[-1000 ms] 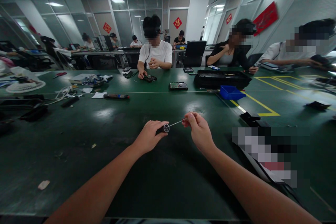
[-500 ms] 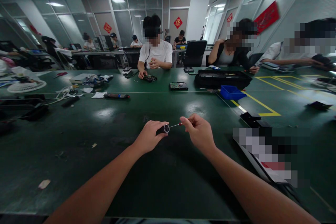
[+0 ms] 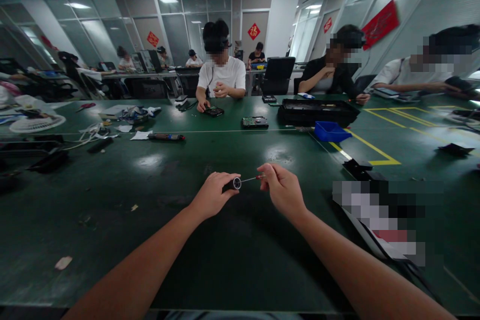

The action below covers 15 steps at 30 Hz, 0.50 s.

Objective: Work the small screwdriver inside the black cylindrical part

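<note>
Between the thumb and fingers of my left hand [image 3: 214, 194] is a dark cylindrical part [image 3: 236, 183] with a light ring around its end, which faces right. My right hand [image 3: 283, 187] is closed on a thin screwdriver [image 3: 250, 179] with a reddish handle mostly hidden by the fingers. The screwdriver's metal shaft points left and its tip meets the ringed end of the part. Both hands are over the green table [image 3: 225, 265].
Ahead lie a circuit-board device [image 3: 255, 122], a blue tray [image 3: 332, 132], a long black housing [image 3: 318, 112] and a dark pen-like tool [image 3: 167, 137]. Black pieces [image 3: 363, 170] lie at right. Cables [image 3: 88, 134] lie at left. People sit across the table.
My right hand's fingers have shifted their grip around the screwdriver handle. Across the table at right, a person has brought a hand up toward the chin.
</note>
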{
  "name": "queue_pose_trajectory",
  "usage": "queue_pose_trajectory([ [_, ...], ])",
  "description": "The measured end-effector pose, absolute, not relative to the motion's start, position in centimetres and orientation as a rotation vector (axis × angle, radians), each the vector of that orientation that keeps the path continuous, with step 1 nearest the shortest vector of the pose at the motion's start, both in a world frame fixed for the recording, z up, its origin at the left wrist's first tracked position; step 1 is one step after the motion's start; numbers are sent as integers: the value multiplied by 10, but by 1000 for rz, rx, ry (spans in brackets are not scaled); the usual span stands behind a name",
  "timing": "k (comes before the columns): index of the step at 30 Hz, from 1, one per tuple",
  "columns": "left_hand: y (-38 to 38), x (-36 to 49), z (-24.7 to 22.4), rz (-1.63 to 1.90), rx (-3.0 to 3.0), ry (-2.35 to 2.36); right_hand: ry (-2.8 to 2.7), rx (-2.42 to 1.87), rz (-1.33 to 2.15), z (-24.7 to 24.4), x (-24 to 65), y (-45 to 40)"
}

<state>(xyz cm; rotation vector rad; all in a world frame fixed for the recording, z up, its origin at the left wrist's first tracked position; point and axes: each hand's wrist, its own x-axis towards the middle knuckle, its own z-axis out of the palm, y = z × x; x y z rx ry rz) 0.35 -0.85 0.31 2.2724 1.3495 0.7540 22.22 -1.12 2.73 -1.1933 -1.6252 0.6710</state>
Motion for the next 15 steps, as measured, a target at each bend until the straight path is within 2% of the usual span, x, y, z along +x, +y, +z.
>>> queue_pose_trajectory([
  [15, -6, 1, 0, 779, 2239, 1364, -1630, -1160, 743, 21, 221, -11],
])
